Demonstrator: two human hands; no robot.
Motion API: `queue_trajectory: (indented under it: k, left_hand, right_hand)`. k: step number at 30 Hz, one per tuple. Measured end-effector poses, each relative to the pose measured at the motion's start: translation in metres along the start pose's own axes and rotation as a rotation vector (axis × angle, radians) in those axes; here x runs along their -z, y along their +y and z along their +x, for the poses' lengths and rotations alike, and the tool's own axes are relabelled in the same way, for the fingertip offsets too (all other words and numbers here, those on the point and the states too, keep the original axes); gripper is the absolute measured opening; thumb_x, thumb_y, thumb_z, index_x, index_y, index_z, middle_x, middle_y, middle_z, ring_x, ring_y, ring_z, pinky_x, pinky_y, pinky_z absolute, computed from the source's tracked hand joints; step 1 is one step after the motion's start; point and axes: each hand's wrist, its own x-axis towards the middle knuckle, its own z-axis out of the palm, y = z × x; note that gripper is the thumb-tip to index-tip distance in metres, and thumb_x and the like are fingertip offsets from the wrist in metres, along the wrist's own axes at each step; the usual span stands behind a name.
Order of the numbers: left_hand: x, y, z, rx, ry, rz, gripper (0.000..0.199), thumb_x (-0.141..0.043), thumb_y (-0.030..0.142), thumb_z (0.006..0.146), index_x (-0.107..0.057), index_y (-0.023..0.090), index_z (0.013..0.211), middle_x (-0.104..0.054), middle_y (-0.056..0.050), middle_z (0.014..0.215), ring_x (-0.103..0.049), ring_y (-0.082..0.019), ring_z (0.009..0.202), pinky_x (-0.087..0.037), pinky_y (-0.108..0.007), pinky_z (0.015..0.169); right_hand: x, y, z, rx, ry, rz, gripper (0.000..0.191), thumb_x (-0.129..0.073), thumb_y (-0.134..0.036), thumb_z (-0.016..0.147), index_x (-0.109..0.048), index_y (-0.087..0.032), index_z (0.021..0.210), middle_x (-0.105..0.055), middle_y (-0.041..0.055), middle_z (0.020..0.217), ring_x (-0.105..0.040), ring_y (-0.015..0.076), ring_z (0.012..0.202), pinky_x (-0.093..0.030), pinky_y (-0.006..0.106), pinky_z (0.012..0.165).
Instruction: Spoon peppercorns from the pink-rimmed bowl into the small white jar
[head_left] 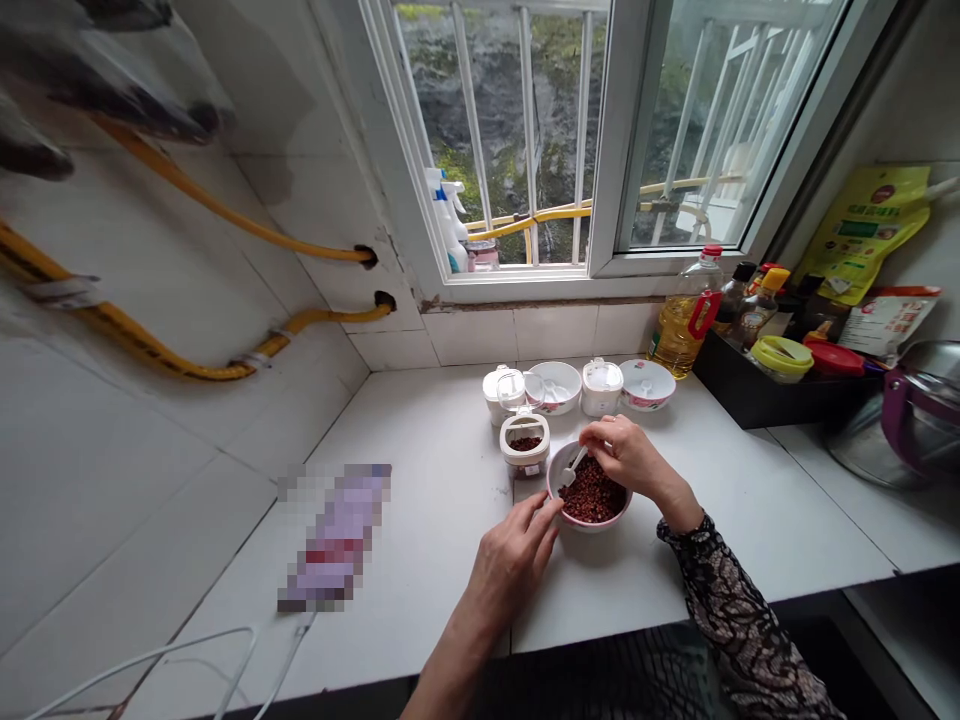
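A small white plastic spoon (572, 470) is pinched in my right hand (624, 455), its scoop low over the contents of a bowl. That bowl (589, 524), white and pinkish outside, holds many small reddish-brown grains (596, 494) that look like peppercorns. At its left rim, my left hand (514, 548) grips the edge with thumb and fingers. Just behind the bowl stands a white-lidded seasoning jar (525, 464), its lid up, with similar dark grains inside. Part of the spoon's handle is hidden by my right fingers.
Two more seasoning jars (501, 393) (601, 390) and two floral bowls (553, 390) (647, 388) line the wall. An oil bottle (682, 320) stands right, beside a black tray (731, 395) of condiments. A metal pot (892, 435) is far right; a blurred purple item (337, 540) lies left.
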Motion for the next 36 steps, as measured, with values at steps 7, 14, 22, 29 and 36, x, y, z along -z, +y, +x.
queue_trajectory:
  k: [7,14,22,29,36]
  left_hand:
    - [-0.001,0.000,0.000,0.006,-0.007,-0.005,0.034,-0.044,0.015,0.095,-0.050,0.022,0.128,-0.067,-0.010,0.113,-0.069,-0.020,0.098,-0.059,-0.028,0.077]
    - [0.000,0.000,0.000,0.007,-0.013,-0.006,0.034,-0.044,0.014,0.095,-0.051,0.021,0.127,-0.067,-0.010,0.114,-0.069,-0.020,0.098,-0.060,-0.028,0.075]
    - [0.000,0.000,0.000,0.005,-0.004,-0.009,0.032,-0.044,0.014,0.095,-0.052,0.020,0.125,-0.067,-0.011,0.112,-0.069,-0.020,0.097,-0.060,-0.029,0.076]
    - [0.001,0.000,0.000,0.015,-0.020,-0.021,0.035,-0.045,0.015,0.094,-0.051,0.022,0.128,-0.067,-0.010,0.114,-0.069,-0.020,0.099,-0.060,-0.029,0.077]
    - [0.000,-0.001,-0.001,0.015,-0.022,-0.024,0.036,-0.046,0.016,0.095,-0.050,0.023,0.129,-0.067,-0.009,0.114,-0.069,-0.020,0.101,-0.059,-0.028,0.079]
  right_hand:
    - [-0.001,-0.003,0.000,-0.184,-0.107,0.296,0.022,-0.050,-0.006,0.075,-0.069,-0.018,0.073,-0.069,-0.0006,0.063,-0.059,0.0133,0.060,-0.045,0.025,0.065]
    - [0.001,0.011,0.003,-0.418,-0.072,0.615,0.012,-0.054,-0.017,0.069,-0.066,-0.017,0.069,-0.064,-0.0022,0.053,-0.056,0.0130,0.053,-0.043,0.024,0.057]
    - [0.006,0.008,0.002,-0.325,-0.020,0.439,0.015,-0.051,-0.017,0.074,-0.067,-0.017,0.072,-0.065,-0.0005,0.058,-0.058,0.0147,0.059,-0.045,0.027,0.063]
    - [0.001,-0.002,0.000,-0.115,-0.127,0.275,0.021,-0.051,-0.009,0.075,-0.069,-0.018,0.072,-0.070,0.0014,0.067,-0.059,0.0140,0.063,-0.046,0.027,0.069]
    - [0.008,0.008,0.001,-0.370,-0.119,0.538,0.015,-0.052,-0.016,0.072,-0.067,-0.017,0.072,-0.064,-0.0024,0.055,-0.058,0.0130,0.056,-0.044,0.024,0.060]
